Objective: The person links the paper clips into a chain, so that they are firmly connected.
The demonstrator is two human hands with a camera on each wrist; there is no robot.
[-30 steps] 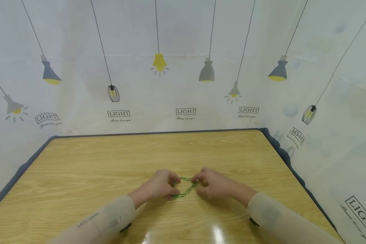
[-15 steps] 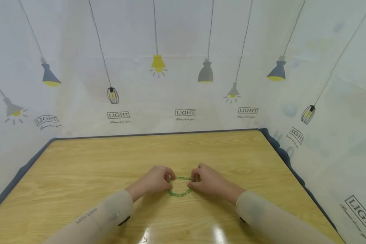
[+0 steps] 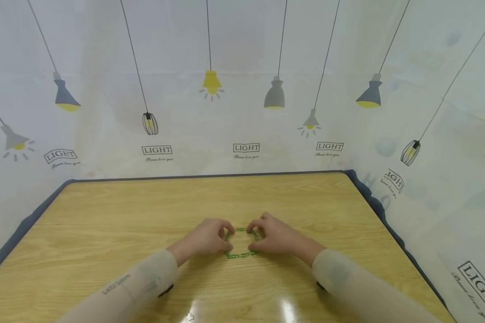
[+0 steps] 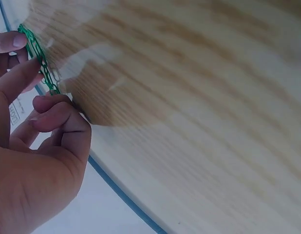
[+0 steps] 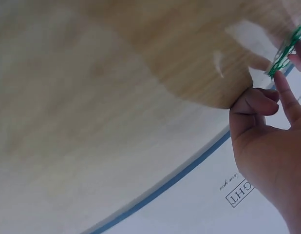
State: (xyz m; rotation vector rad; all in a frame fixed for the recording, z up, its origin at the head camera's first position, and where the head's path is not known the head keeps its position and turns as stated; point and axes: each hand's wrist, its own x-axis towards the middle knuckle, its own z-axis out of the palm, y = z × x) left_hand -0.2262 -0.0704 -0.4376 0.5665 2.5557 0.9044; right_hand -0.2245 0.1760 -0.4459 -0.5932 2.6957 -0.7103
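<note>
A green link chain (image 3: 241, 256) forms a closed, roughly square loop low over the wooden table in the head view. My left hand (image 3: 210, 236) holds its left side, thumb near the lower corner and forefinger near the upper one. Opposite it, my right hand (image 3: 276, 236) holds the right side with thumb and forefinger spread in the same way. In the left wrist view the chain (image 4: 36, 47) runs along the fingertips, the other fingers curled inward. The right wrist view has the chain (image 5: 287, 51) at the forefinger's tip, partly cut off by the frame.
The wooden table (image 3: 145, 202) has a dark blue edge (image 3: 210, 176) along its back and sides. Behind it stands a white wall covering (image 3: 242, 121) printed with hanging lamps and lettering. Glare spots lie on the table's near part.
The chain loop has gone from a slanted, then rounded outline to a squarer one. Both hands have shifted slightly away from me, and the right thumb and forefinger have spread apart.
</note>
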